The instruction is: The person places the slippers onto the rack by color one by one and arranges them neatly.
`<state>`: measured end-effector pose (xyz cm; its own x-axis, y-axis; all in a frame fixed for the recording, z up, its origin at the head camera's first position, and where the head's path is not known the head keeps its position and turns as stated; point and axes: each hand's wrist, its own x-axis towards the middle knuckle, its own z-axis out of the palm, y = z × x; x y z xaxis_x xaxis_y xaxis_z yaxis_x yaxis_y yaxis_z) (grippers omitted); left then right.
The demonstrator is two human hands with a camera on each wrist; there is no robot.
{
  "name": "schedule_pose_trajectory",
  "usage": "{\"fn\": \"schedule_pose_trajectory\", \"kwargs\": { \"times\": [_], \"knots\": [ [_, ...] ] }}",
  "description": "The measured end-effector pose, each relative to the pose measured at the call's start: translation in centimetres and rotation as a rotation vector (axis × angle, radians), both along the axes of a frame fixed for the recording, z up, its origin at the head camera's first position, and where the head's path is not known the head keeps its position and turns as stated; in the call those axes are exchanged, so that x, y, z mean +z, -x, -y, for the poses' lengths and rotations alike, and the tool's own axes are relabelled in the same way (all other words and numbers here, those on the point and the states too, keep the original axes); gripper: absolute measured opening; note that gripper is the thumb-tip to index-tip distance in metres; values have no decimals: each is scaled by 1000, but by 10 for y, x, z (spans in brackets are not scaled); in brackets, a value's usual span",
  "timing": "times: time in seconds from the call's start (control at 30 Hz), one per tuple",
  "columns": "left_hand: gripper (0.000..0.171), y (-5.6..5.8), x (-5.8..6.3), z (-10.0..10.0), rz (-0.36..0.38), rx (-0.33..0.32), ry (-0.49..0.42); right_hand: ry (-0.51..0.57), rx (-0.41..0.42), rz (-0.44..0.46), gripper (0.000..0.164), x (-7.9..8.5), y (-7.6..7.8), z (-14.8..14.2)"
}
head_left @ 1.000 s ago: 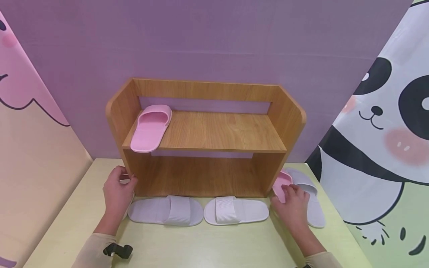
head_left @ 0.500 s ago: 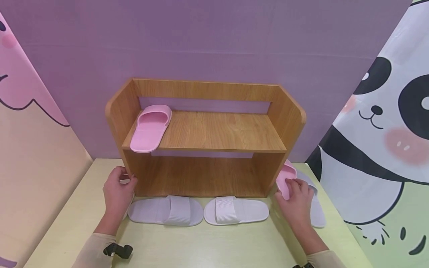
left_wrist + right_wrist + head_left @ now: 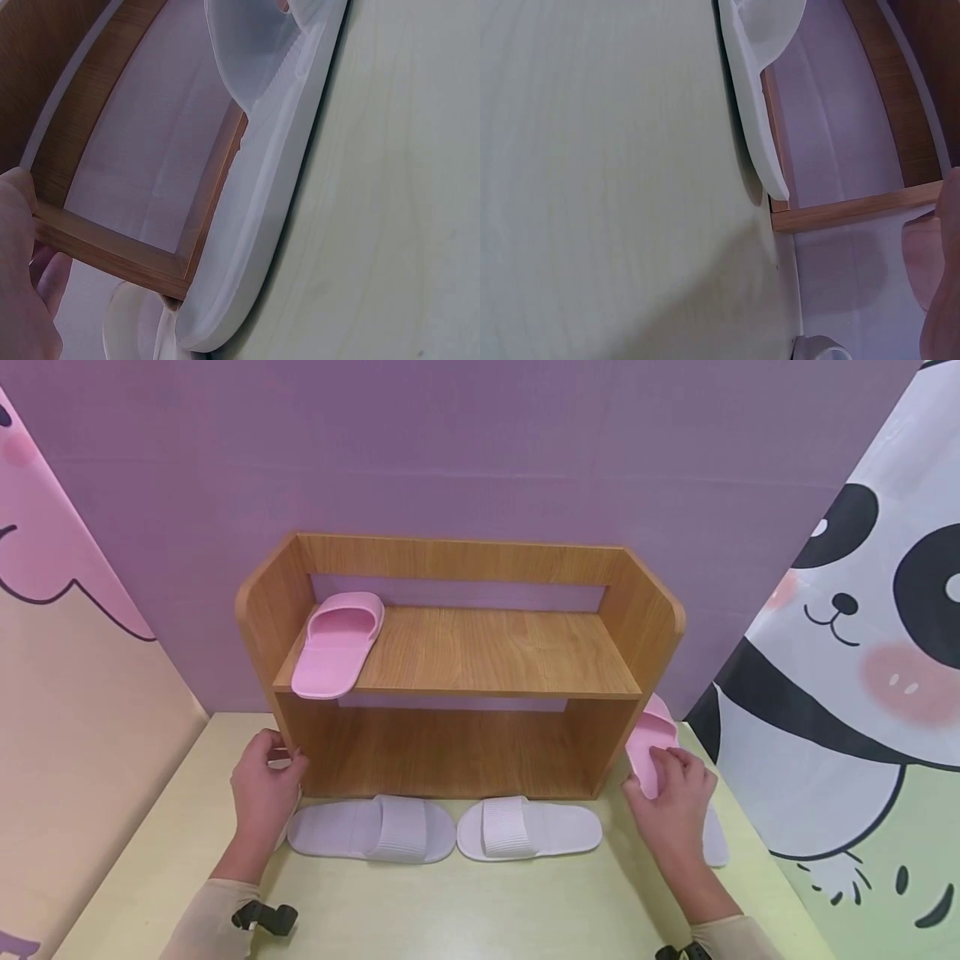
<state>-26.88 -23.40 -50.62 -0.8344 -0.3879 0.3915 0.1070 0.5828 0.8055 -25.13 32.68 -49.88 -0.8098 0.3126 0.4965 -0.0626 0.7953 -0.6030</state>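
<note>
My left hand [image 3: 262,789] grips the front edge of the left side panel of a two-tier wooden shoe rack [image 3: 480,652]. Beside the rack's right panel, my right hand [image 3: 671,806] pinches a pink slipper [image 3: 647,743] by its near end; the panel hides part of it. The matching pink slipper [image 3: 337,647] lies at the left of the upper shelf, heel end toward me and slightly over the edge. In front of the rack lie a pale grey slipper [image 3: 330,832] and a white slipper [image 3: 562,829], placed sideways with their strap ends facing each other.
Behind my right hand a grey slipper [image 3: 715,839] lies on the pale table [image 3: 450,910], mostly covered. A white slipper [image 3: 124,322] shows left of the rack in the left wrist view. Purple backdrop [image 3: 480,443] stands behind, with a panda-printed panel [image 3: 855,693] at right.
My right hand has moved back and to the right with the pink slipper, which now covers more of the grey slipper. My left hand stays on the rack.
</note>
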Motion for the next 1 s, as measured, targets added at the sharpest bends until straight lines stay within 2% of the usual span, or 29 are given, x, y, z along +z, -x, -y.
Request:
{"fn": "schedule_pose_trajectory", "kwargs": {
  "times": [0.47,1.0],
  "knots": [
    [18,1,-2,1,0,3,16,16,-33,-116,59,10,2,-4],
    [19,1,-1,1,-11,-12,-7,-17,14,-347,60,23,2,-6]
  ]
}}
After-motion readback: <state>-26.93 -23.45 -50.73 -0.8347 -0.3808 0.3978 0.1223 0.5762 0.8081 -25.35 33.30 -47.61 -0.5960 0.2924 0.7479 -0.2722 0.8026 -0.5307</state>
